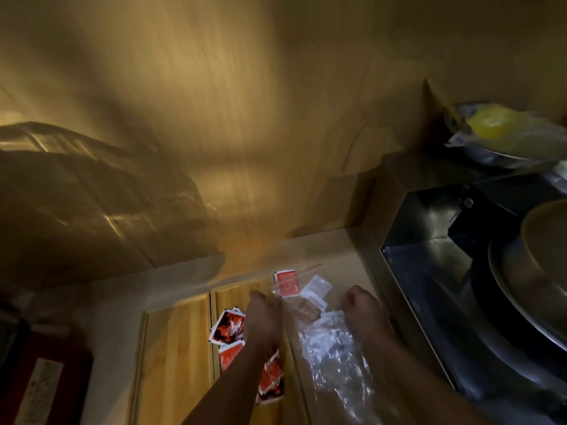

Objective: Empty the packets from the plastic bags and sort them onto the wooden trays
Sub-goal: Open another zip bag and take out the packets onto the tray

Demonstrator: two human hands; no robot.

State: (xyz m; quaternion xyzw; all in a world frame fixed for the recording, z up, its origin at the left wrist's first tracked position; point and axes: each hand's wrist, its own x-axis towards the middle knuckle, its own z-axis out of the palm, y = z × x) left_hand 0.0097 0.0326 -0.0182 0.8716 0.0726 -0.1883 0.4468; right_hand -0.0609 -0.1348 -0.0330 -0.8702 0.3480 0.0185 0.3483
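A clear plastic bag (333, 354) lies crumpled on the counter between my arms. My left hand (263, 317) is closed on its left edge and my right hand (365, 311) is closed on its right edge. Red and black packets (228, 328) lie in a heap on the right wooden tray (233, 294), partly under my left forearm. One red packet (287, 283) and several white packets (316, 288) sit just beyond my hands, seen through the plastic. The left wooden tray (176, 348) shows bare wood.
A wooden wall rises behind the counter. At right sits a dark metal sink (429, 271) holding a large round pan (537, 271). A metal bowl with a yellow bag (491, 127) rests on the upper right shelf. A red box (40, 388) is at lower left.
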